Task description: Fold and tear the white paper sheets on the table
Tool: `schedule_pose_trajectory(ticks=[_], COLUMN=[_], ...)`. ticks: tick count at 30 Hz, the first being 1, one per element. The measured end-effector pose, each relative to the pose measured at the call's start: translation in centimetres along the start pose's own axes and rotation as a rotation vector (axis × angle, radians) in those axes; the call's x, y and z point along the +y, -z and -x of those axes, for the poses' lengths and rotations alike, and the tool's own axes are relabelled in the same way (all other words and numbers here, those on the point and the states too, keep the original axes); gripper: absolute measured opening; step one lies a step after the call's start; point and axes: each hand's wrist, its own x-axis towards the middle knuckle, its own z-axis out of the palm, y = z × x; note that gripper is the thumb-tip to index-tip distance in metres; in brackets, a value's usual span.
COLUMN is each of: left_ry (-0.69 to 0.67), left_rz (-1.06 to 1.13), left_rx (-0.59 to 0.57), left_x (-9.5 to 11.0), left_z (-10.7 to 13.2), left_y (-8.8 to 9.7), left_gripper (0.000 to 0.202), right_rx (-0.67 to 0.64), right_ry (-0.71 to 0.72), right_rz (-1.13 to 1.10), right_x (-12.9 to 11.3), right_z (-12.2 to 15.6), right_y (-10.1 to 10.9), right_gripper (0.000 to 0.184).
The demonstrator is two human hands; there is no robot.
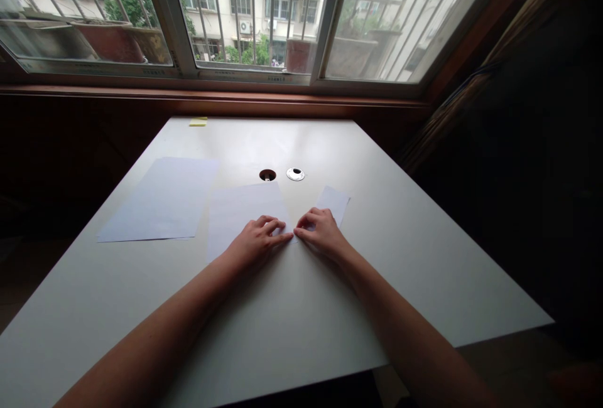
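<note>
A white sheet of paper (242, 210) lies on the white table (292, 307) in front of me, partly folded, with a smaller flap (335, 202) showing to the right. My left hand (258, 238) rests on the sheet, its fingers curled and its fingertips pressing down at the fold. My right hand (320, 231) is next to it, fingers bent and pinched at the same edge. The fingertips of the two hands almost touch.
A second flat white sheet (162, 199) lies to the left. Behind the hands are a round cable hole (267, 175) and its silver cap (295, 174). A yellow sticky pad (198, 122) sits at the far edge under the barred window (254, 19).
</note>
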Motion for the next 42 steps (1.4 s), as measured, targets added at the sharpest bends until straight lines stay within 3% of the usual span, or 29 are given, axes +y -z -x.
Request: schedule_pose_trajectory(ticks=[22, 29, 36, 42], left_ry=[-0.003, 0.0, -0.019, -0.025], left_rz=[0.014, 0.033, 0.049, 0.053], left_rx=[0.016, 0.013, 0.023, 0.022], left_x=[0.0, 0.1, -0.1, -0.3], left_z=[0.1, 0.2, 0.2, 0.3], left_y=[-0.1, 0.4, 0.5, 0.3], left_gripper=[0.052, 0.047, 0.047, 0.047], right_rx=[0.035, 0.106, 0.18, -0.007], right_ry=[0.013, 0.017, 0.137, 0.347], right_rz=[0.019, 0.066, 0.093, 0.046], right_x=[-0.2, 0.9, 0.6, 1.1], right_z=[0.3, -0.1, 0.7, 1.4], right_y=[-0.4, -0.2, 0.3, 1.0], right_gripper=[0.006, 0.005, 0.005, 0.014])
